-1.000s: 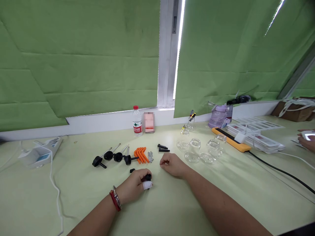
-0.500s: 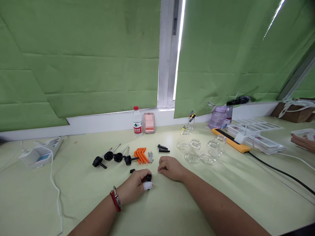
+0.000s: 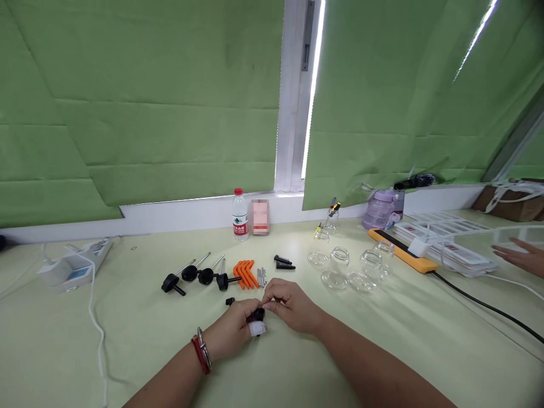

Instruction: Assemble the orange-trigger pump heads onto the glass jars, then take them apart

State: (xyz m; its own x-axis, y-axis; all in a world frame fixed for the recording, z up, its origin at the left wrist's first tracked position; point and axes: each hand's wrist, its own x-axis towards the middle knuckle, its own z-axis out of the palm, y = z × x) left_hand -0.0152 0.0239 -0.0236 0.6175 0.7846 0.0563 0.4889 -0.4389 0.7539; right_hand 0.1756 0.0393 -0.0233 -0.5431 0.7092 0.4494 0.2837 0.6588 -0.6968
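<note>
My left hand (image 3: 232, 330), with white tape on the thumb, is closed around a small black plastic part (image 3: 259, 314). Fingertips of my right hand (image 3: 294, 306) are pinched together right at that part; whatever they hold is hidden. A little black piece (image 3: 230, 301) lies just behind my left hand. Beyond the hands are black round caps with metal rods (image 3: 206, 276), orange angled pieces (image 3: 244, 274), thin metal pins or screws (image 3: 262, 277) and two black toothed strips (image 3: 284, 263).
Clear glass jars (image 3: 339, 266) stand on the right, with screwdrivers (image 3: 333, 208) in one behind. A water bottle (image 3: 240, 218), a pink box (image 3: 260, 217), a purple jug (image 3: 379, 209) and an orange power strip (image 3: 402, 253) line the back. Another person's hand (image 3: 522, 256) is far right.
My right hand has moved left to meet the black part in my left hand, its fingers now pinched there. The other person's hand at far right has shifted and spread.
</note>
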